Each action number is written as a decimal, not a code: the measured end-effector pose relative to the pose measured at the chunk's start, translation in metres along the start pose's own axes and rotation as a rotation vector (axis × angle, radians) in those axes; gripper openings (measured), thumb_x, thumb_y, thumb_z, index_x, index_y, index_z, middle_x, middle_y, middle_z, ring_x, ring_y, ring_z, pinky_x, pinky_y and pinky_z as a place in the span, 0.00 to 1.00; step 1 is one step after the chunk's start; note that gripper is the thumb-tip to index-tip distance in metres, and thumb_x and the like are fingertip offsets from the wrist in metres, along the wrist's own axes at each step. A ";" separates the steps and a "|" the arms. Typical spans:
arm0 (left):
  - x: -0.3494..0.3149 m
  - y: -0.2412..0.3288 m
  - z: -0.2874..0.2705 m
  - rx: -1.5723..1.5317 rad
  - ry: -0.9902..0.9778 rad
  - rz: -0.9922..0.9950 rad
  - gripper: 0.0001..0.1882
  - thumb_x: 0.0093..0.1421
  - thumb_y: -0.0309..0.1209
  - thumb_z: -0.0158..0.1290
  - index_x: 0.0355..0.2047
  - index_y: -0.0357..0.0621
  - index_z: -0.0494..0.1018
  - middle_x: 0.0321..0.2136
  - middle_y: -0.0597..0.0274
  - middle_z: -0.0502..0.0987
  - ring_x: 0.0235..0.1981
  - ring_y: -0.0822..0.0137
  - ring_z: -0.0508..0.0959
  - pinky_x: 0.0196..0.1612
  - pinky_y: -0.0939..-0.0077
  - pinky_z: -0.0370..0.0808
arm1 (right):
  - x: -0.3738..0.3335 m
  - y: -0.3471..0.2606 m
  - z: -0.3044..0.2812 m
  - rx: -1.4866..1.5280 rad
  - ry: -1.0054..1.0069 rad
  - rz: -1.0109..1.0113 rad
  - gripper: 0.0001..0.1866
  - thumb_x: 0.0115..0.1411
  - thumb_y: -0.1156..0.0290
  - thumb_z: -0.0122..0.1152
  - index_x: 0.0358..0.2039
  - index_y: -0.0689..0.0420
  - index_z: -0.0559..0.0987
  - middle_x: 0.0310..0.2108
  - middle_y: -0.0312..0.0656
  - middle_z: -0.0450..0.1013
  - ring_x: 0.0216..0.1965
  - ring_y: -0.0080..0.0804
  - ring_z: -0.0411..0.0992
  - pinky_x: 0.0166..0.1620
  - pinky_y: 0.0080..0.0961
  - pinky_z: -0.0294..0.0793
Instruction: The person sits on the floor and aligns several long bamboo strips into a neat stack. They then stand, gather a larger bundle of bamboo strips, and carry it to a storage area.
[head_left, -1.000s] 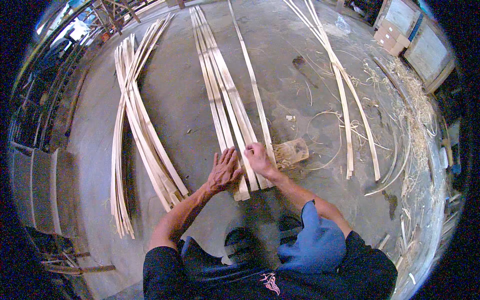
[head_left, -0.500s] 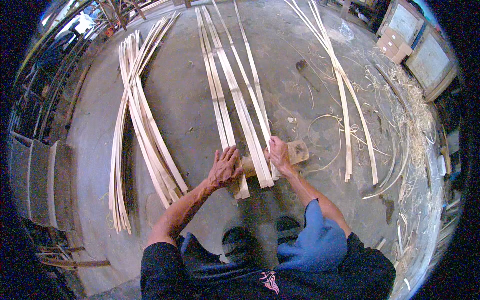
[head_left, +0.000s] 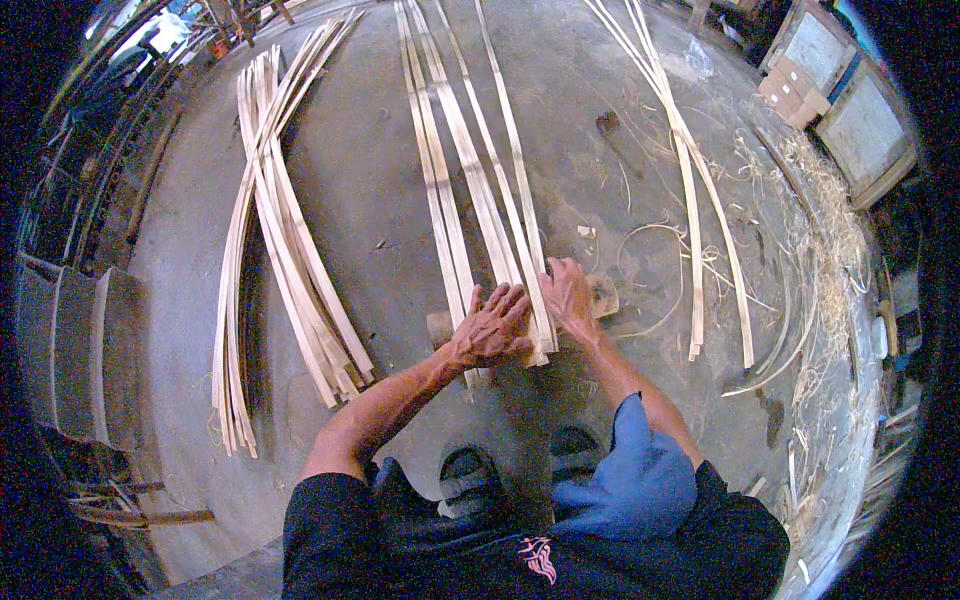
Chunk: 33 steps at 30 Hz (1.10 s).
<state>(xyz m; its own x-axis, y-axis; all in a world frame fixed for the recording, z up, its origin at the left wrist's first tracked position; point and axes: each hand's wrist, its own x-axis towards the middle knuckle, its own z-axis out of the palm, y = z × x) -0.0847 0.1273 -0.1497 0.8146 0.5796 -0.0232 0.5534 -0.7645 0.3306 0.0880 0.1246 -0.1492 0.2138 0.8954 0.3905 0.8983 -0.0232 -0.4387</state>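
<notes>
Long pale bamboo strips (head_left: 483, 185) run away from me across a low wooden block (head_left: 604, 297) on the floor. My left hand (head_left: 492, 325) lies palm down over the near ends of the middle strips, fingers spread and hiding part of them. At the right side of this group, my right hand (head_left: 568, 295) has its fingers curled in against the edge of the outermost strip (head_left: 510, 120). Its fingertips are partly hidden. Between my hands, several strip ends sit close together, while farther off they fan apart.
To the left lies a crossed bundle of bamboo strips (head_left: 290, 240). A smaller crossed group of strips (head_left: 683, 150) is on the right, beside thin curled offcuts (head_left: 640, 232). Shavings (head_left: 830, 250) pile along the right edge near framed panels (head_left: 866, 123) and a cardboard box (head_left: 792, 92).
My left hand has moved right, from the left strips onto the middle ones. The right strips have come closer to the middle ones, and my right hand has shifted slightly right along their edge.
</notes>
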 end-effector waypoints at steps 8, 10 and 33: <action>-0.005 0.000 -0.006 0.020 0.005 0.003 0.37 0.52 0.55 0.38 0.55 0.42 0.49 0.56 0.52 0.49 0.58 0.53 0.47 0.56 0.43 0.40 | 0.013 0.012 0.008 0.474 -0.156 0.250 0.15 0.50 0.71 0.47 0.38 0.64 0.70 0.34 0.52 0.66 0.37 0.47 0.66 0.38 0.33 0.67; -0.005 0.000 -0.006 0.008 -0.007 0.007 0.36 0.52 0.54 0.38 0.55 0.44 0.50 0.56 0.52 0.50 0.58 0.52 0.48 0.56 0.43 0.40 | 0.011 0.017 0.015 0.199 0.063 0.012 0.14 0.50 0.74 0.46 0.38 0.66 0.68 0.33 0.51 0.64 0.37 0.45 0.65 0.38 0.30 0.67; -0.007 -0.002 -0.001 0.020 -0.004 -0.013 0.33 0.51 0.51 0.44 0.55 0.55 0.52 0.56 0.50 0.50 0.58 0.49 0.49 0.53 0.37 0.44 | 0.005 0.009 -0.001 0.274 -0.268 0.130 0.21 0.46 0.73 0.46 0.42 0.67 0.66 0.31 0.62 0.67 0.34 0.55 0.67 0.38 0.41 0.66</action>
<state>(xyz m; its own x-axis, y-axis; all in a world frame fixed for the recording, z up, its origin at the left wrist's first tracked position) -0.0914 0.1254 -0.1497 0.8081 0.5882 -0.0308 0.5669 -0.7626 0.3116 0.0976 0.1288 -0.1506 0.1787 0.9779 0.1086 0.7271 -0.0569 -0.6841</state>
